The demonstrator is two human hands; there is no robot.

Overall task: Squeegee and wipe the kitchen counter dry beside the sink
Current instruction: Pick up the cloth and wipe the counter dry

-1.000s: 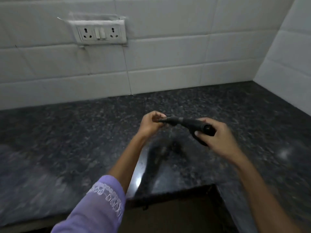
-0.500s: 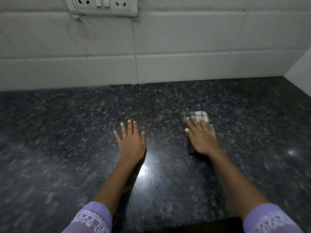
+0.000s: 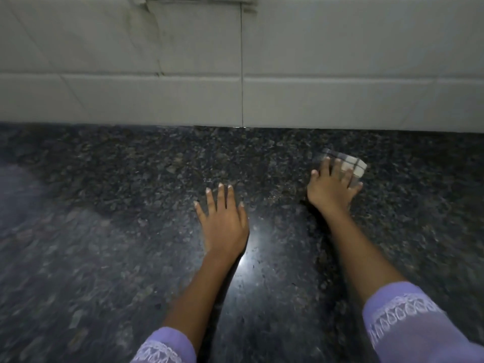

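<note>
Checked cloth [image 3: 351, 166], folded small, lies on the dark speckled counter [image 3: 104, 231] toward the back right, not far from the foot of the wall. It is pale with dark lines crossing it, and blurred, so its folds cannot be made out. The right hand [image 3: 331, 188] lies flat on top of it, palm down; its fingers [image 3: 326, 169] are stretched out and spread over the cloth, pressing rather than curled around it. The cloth's far corner shows beyond the fingertips.

To the left and a little nearer the front, well apart from the cloth, the left hand [image 3: 222, 221] rests palm down on the bare stone, fingers extended and slightly fanned, holding nothing. A bright glare spot [image 3: 246, 255] shines on the polished surface just beside its wrist.

Both forearms reach in from the bottom edge, each ending in a lilac sleeve [image 3: 408, 326] trimmed with white lace. Behind the counter rises a wall of white tiles [image 3: 340, 61], with a dark vertical joint running down near the middle.
</note>
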